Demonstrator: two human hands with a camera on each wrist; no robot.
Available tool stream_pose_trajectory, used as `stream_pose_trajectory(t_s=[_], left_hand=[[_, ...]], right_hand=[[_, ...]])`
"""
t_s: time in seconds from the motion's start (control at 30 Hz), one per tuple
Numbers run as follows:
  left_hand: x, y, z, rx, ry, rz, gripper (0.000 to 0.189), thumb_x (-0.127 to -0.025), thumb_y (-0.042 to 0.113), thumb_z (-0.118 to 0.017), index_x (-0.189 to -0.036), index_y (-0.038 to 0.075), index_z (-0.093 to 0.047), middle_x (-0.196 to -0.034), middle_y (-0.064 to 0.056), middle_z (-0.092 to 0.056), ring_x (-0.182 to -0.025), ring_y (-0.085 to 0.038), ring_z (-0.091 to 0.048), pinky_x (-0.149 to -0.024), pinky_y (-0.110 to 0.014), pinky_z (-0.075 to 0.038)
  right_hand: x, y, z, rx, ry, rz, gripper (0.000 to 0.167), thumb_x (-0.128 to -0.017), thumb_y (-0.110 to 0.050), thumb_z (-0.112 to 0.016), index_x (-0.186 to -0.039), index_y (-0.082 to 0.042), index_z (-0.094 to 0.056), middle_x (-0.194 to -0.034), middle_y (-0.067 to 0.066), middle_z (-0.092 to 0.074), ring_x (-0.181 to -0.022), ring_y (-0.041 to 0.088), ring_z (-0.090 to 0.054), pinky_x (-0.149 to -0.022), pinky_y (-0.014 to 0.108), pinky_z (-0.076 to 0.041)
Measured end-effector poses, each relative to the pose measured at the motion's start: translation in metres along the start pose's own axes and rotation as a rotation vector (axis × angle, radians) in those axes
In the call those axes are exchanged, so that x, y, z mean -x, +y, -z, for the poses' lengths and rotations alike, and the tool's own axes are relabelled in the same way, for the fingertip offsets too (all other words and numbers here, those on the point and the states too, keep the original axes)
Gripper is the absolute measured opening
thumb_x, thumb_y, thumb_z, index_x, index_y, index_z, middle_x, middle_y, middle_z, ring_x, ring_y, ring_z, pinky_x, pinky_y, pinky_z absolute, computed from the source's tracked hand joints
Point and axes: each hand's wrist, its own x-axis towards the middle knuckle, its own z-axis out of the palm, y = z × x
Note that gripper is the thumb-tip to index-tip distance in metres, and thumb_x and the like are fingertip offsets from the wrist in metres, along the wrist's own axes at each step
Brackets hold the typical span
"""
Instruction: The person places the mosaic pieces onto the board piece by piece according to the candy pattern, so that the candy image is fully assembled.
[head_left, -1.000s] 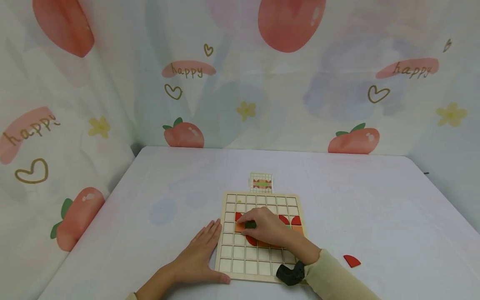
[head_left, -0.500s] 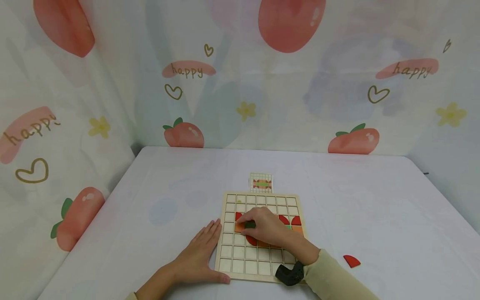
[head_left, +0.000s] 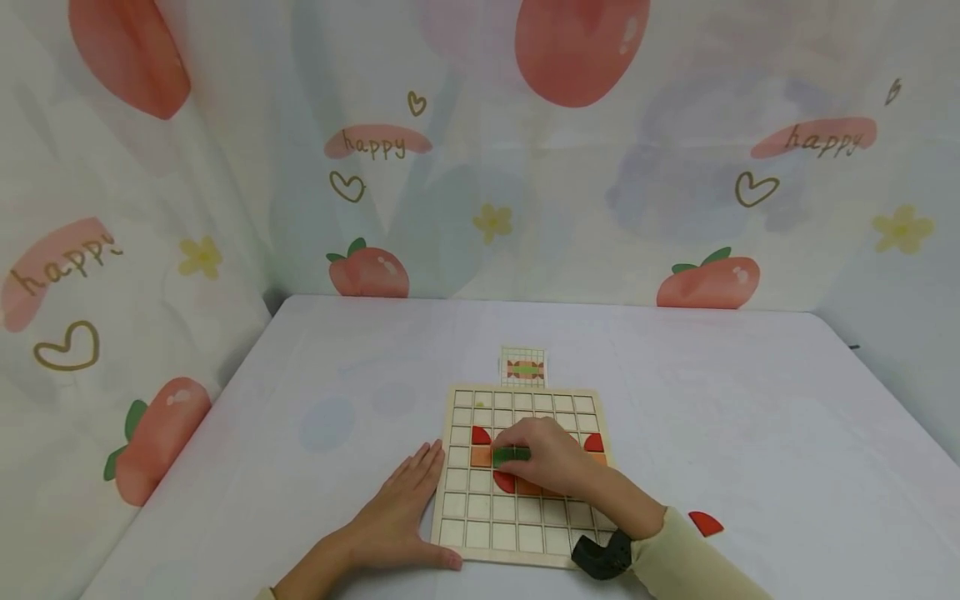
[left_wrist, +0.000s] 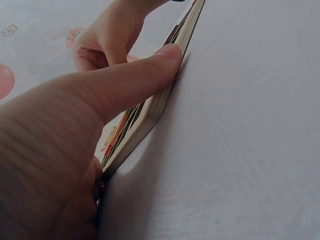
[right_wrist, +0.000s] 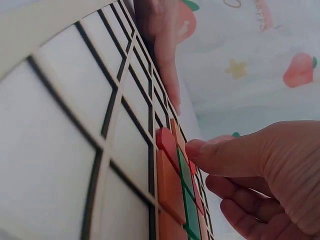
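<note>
My left hand lies flat at the left side of the wooden grid board, fingers straight along its edge. In the left wrist view its thumb rests on the board's near edge. My right hand is over the middle of the board, thumb tip right at the row of green tiles, fingers bent, with nothing showing between thumb and fingers. The green tiles lie in the grid with orange tiles and red quarter-circle tiles around them. My right hand hides part of this pattern.
A small pattern card stands behind the board's far edge. One loose red quarter-circle tile lies on the white table right of the board. A black device sits at my right wrist, over the board's near right corner.
My right hand has shifted slightly right along the green row, uncovering more green at its left end and now hiding one red tile on the right. The left hand stays put.
</note>
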Motion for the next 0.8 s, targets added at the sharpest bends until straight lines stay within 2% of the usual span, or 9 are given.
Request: stream_pose_trajectory(t_s=[0.3, 0.6, 0.8], left_hand=[[0.001, 0.001, 0.001, 0.002, 0.010, 0.005, 0.123, -0.063, 0.081, -0.052, -0.147, 0.001, -0.010, -0.153, -0.008, -0.005, -0.139, -0.021, 0.000, -0.109, -0.043, -0.009], [0.001, 0.002, 0.001, 0.003, 0.008, 0.009, 0.123, -0.063, 0.081, -0.053, -0.147, 0.002, -0.010, -0.153, -0.007, -0.005, -0.139, -0.021, 0.000, -0.109, -0.043, -0.009], [0.000, 0.003, 0.001, 0.001, 0.003, 0.011, 0.123, -0.063, 0.081, -0.053, -0.147, 0.002, -0.010, -0.153, -0.007, -0.005, -0.139, -0.021, 0.000, -0.109, -0.043, -0.009]], right_hand=[[0.027, 0.005, 0.014, 0.007, 0.012, -0.025, 0.018, -0.079, -0.009, -0.072, -0.096, -0.008, -0.072, -0.094, -0.002, -0.068, -0.091, 0.016, -0.061, -0.075, 0.031, -0.051], [0.051, 0.012, 0.026, 0.055, 0.095, 0.004, 0.016, -0.078, -0.010, -0.073, -0.094, -0.010, -0.072, -0.093, -0.002, -0.067, -0.088, 0.016, -0.062, -0.073, 0.031, -0.051], [0.069, 0.014, 0.035, 0.114, 0.138, -0.033, 0.019, -0.074, -0.008, -0.076, -0.093, -0.009, -0.071, -0.090, -0.004, -0.067, -0.085, 0.014, -0.061, -0.073, 0.033, -0.051]])
